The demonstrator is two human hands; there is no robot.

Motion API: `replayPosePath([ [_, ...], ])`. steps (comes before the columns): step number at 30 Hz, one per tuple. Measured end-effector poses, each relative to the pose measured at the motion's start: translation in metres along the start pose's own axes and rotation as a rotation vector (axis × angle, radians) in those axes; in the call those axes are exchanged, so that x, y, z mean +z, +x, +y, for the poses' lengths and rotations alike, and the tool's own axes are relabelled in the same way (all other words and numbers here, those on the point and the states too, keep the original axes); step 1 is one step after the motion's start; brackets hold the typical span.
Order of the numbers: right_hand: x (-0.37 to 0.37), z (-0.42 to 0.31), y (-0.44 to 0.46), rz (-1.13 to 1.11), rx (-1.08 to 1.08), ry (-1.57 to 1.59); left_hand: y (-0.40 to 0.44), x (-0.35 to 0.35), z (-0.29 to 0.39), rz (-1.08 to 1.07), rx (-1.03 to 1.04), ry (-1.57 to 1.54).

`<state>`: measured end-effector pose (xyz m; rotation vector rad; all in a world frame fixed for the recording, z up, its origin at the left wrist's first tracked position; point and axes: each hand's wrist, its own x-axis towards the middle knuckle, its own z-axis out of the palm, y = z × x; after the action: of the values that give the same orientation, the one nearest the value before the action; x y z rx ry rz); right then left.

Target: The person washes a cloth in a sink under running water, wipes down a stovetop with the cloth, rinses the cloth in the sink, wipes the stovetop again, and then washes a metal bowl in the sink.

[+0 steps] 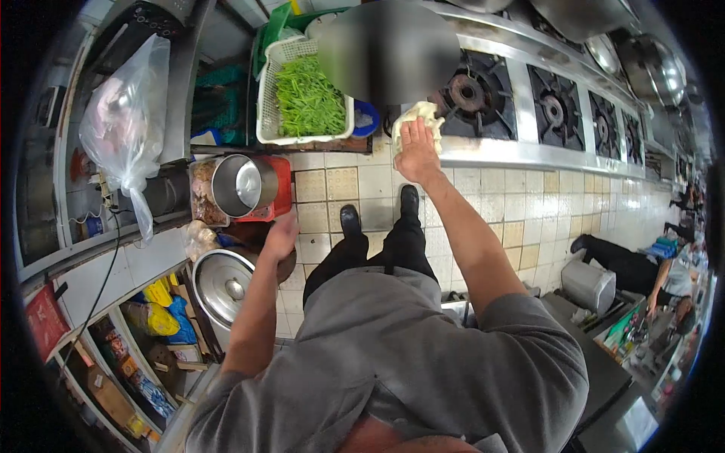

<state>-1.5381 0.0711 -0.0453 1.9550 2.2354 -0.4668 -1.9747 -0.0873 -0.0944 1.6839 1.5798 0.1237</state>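
Note:
My right hand [419,149] presses on a bunched cream cloth [417,119] at the front left corner of the steel stove [483,153]. Its fingers spread over the cloth and keep it under them. Lower and to the left, my left hand [282,235] hangs at about hip height, close to a steel pot [245,186] and a red crate [281,189]. It looks blurred, and its fingers are too unclear to read. Just left of the cloth, a white basket [303,139] of cut green vegetables [308,97] stands beside a blue bowl [366,119].
Several gas burners [468,92] line the stove. A large round grey shape [389,53] is blurred out above the cloth. A steel lid [223,285] lies left of my legs. A clear plastic bag [127,113] hangs at left. Another person [668,279] is far right.

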Motion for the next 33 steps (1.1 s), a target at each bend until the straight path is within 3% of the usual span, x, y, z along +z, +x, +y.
replayPosePath([
  [1, -0.004, 0.004, -0.012, -0.027, -0.061, -0.018, 0.032, -0.016, 0.073, -0.077, -0.010, -0.094],
  [5, 0.003, 0.037, -0.026, 0.009, -0.283, -0.124, 0.142, 0.015, 0.246, 0.065, 0.685, -0.155],
  [7, 0.009, 0.052, -0.026, 0.044, -0.371, -0.077, 0.172, 0.038, 0.301, 0.002, 0.756, -0.351],
  [10, -0.021, 0.058, -0.038, -0.077, -0.440, 0.065, 0.201, 0.067, 0.328, -0.134, 0.503, -0.386],
  [11, -0.005, 0.072, -0.048, 0.231, -0.485, 0.165, 0.223, 0.092, 0.308, 0.079, 0.742, -0.131],
  [14, 0.037, 0.127, -0.117, 0.719, -0.379, 0.546, 0.212, 0.077, 0.321, -0.019, 0.877, 0.517],
  [15, 0.042, 0.144, -0.157, 0.821, -0.240, 0.573, 0.212, 0.073, 0.323, -0.081, 0.831, 0.648],
  [20, 0.169, 0.272, -0.425, 0.446, 0.578, 0.612, 0.205, 0.076, 0.350, -0.104, 0.787, 0.811],
  [21, 0.189, 0.280, -0.477, 0.554, 0.651, 0.651, 0.205, 0.087, 0.346, -0.071, 0.776, 0.831],
  [22, 0.192, 0.278, -0.526, 0.483, 0.813, 0.712, 0.206, 0.094, 0.345, -0.035, 0.766, 0.854],
  [23, 0.214, 0.282, -0.574, 0.407, 0.930, 0.556, 0.204, 0.098, 0.348, -0.011, 0.755, 0.837],
  [26, 0.235, 0.245, -0.648, 0.490, 1.277, 0.879, 0.199, 0.119, 0.362, 0.089, 0.657, 0.881],
  [28, 0.304, 0.223, -0.696, 0.506, 1.266, 0.907, 0.198, 0.138, 0.375, 0.121, 0.639, 0.906],
  [30, 0.324, 0.187, -0.699, 0.454, 1.397, 1.100, 0.203, 0.162, 0.392, 0.170, 0.617, 0.939],
  [33, 0.364, 0.154, -0.697, 0.211, 1.460, 1.426, 0.215, 0.201, 0.422, 0.153, 0.620, 0.908],
])
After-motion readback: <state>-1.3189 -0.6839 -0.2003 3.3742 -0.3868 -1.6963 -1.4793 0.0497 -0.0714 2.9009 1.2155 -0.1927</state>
